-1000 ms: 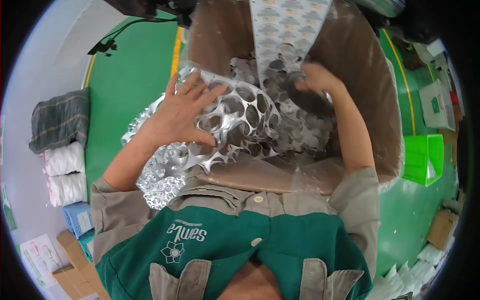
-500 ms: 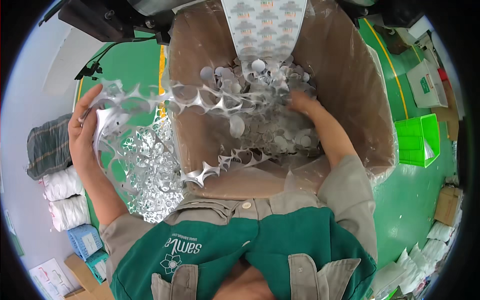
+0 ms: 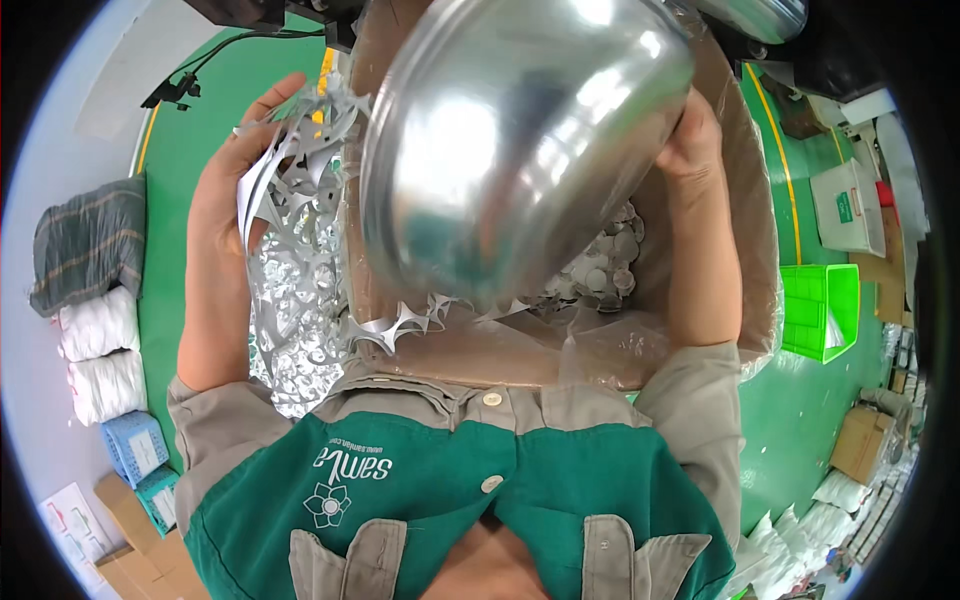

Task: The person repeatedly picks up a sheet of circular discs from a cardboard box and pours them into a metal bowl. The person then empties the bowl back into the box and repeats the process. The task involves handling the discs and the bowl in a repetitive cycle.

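Observation:
My left hand (image 3: 240, 160) is closed round a crumpled strip of punched silvery sheet scrap (image 3: 300, 165), full of round cut-outs, which hangs down at the left of the box. My right hand (image 3: 692, 142) grips the rim side of a large shiny metal bowl (image 3: 530, 150). The bowl is tilted over the box and hides most of its inside. Below it, loose silvery discs (image 3: 605, 262) lie in the brown carton (image 3: 710, 250), which has a clear plastic liner. Another punched scrap strip (image 3: 400, 325) lies along the carton's near left edge.
A heap of punched scrap (image 3: 295, 330) lies left of the carton. Dark machine parts (image 3: 240, 12) stand at the far side. To the right on the green floor is a bright green crate (image 3: 820, 312). Wrapped bundles (image 3: 95, 320) line the left wall.
My right hand has come up from the discs and now holds the metal bowl over the carton. My left hand has moved right and away from me, with the scrap strip bunched up.

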Available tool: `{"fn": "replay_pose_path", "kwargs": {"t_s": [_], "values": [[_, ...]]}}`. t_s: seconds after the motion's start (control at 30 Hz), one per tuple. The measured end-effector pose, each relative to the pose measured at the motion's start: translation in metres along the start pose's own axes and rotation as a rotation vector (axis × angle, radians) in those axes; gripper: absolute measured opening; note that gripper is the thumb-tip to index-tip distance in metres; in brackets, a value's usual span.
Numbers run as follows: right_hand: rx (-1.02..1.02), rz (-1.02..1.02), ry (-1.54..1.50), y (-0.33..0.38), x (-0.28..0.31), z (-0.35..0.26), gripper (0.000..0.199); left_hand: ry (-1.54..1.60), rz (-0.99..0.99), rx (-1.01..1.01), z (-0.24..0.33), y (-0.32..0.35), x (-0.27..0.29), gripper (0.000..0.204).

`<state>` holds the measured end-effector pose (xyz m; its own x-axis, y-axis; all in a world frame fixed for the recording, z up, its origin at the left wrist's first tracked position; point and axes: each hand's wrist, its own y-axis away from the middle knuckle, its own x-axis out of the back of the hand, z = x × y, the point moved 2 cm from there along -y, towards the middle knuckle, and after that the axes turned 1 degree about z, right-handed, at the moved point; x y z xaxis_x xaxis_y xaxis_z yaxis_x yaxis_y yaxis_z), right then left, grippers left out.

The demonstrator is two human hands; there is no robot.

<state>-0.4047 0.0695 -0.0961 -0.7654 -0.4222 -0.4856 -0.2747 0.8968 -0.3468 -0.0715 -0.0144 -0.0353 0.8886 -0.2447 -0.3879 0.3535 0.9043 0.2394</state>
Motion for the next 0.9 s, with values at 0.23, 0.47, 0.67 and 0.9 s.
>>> {"fn": "replay_pose_path", "kwargs": {"t_s": [0.23, 0.47, 0.67, 0.9], "values": [[-0.681, 0.677, 1.510, 0.126, 0.197, 0.196, 0.066, -0.303, -0.042, -0.592, 0.066, 0.055, 0.083, 0.053], [-1.604, -0.133, 1.505, 0.159, 0.184, 0.165, 0.062, -1.975, 0.473, -0.302, 0.070, 0.051, 0.265, 0.040], [-1.037, -0.040, 1.293, 0.021, 0.073, 0.060, 0.054, -1.602, -0.216, -0.775, 0.035, 0.029, 0.049, 0.045], [0.228, 0.331, -0.318, 0.025, 0.079, 0.017, 0.078, -1.910, -0.848, -0.772, -0.080, -0.008, 0.008, 0.058]]}}
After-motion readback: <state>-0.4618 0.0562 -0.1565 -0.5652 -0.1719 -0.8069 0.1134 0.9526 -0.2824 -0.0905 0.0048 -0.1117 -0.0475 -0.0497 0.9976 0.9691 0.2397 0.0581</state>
